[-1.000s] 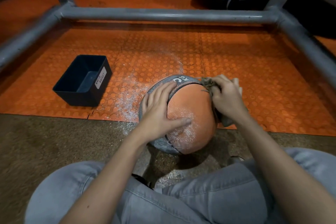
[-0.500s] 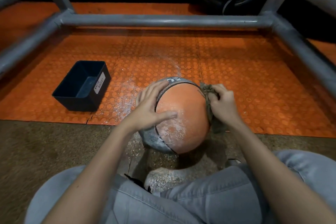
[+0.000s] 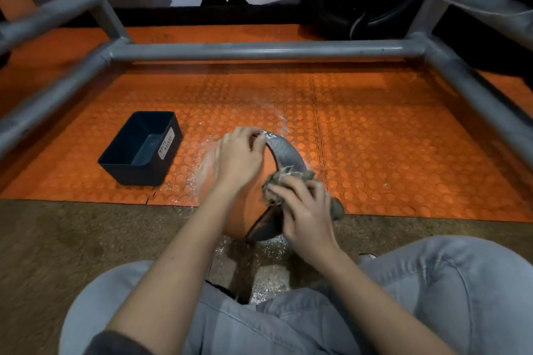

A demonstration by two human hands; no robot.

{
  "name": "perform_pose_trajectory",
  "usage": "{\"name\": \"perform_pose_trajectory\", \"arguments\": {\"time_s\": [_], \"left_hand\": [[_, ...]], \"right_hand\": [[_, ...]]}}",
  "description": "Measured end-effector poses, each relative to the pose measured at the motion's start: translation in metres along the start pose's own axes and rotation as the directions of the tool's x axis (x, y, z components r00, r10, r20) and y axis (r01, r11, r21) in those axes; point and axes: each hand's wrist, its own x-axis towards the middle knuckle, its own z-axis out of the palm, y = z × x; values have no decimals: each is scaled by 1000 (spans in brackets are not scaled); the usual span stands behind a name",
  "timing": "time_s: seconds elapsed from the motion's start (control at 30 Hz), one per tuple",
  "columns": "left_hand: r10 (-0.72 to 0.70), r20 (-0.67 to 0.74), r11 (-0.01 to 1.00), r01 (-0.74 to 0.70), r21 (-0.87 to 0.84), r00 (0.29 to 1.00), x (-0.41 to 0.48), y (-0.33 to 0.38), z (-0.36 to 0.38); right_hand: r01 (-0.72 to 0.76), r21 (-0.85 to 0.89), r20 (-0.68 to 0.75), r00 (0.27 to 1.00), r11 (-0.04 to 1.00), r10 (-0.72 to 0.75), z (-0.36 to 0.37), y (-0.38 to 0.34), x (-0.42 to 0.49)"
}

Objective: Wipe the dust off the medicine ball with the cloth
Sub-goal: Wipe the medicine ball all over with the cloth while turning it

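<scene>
A dark bin (image 3: 141, 150) with a white label (image 3: 166, 143) stands open on the orange studded mat (image 3: 389, 153), well left of the ball. White dust (image 3: 199, 173) speckles the mat between the bin and the ball.

The left hand (image 3: 239, 158) lies over the top left of the medicine ball (image 3: 285, 153), palm down and fingers bent, their tips at the edge of its grey band. The ball sits at the mat's near edge, where the brown floor (image 3: 86, 239) begins, just ahead of the person's knees.

On the ball's right side the right hand (image 3: 305, 210) bunches the frayed cloth (image 3: 284, 181) – fingers curled round it – and presses it to the surface by the band. So the ball is held between both hands, the cloth sandwiched under the right one. A grey pipe frame (image 3: 259, 50) runs around the mat.
</scene>
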Motion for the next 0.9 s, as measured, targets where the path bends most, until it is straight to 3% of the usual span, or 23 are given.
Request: {"name": "perform_pose_trajectory", "arguments": {"time_s": [0.1, 0.2, 0.27, 0.4, 0.5, 0.63, 0.7, 0.9], "left_hand": [[-24, -74, 999, 27, 42, 997, 0, -8, -5], [-21, -35, 999, 22, 32, 999, 1, -18, -11], [4, -27, 999, -3, 40, 1000, -1, -20, -12], [14, -49, 999, -12, 49, 999, -9, -18, -11], [-69, -75, 996, 73, 49, 995, -6, -11, -10], [-107, -58, 994, 109, 29, 993, 5, -13, -8], [-80, -50, 997, 81, 19, 996, 6, -16, -9], [-41, -56, 998, 43, 36, 998, -7, -16, -9]], "right_hand": [[55, -17, -15, 998, 998, -55, 7, -3, -5], [29, 16, -18, 999, 999, -29, 5, -3, 6], [-89, 75, 46, 995, 993, 86, 0, 2, 28], [-382, 160, 220, 913, 910, 345, 0, 37, 79], [-355, 132, 176, 927, 926, 330, 1, 30, 75], [-167, 107, 70, 985, 980, 160, -3, -11, 29], [-146, 98, 91, 986, 984, 137, -6, -12, 29], [-259, -10, 270, 929, 966, 252, -3, 15, 103]]}}
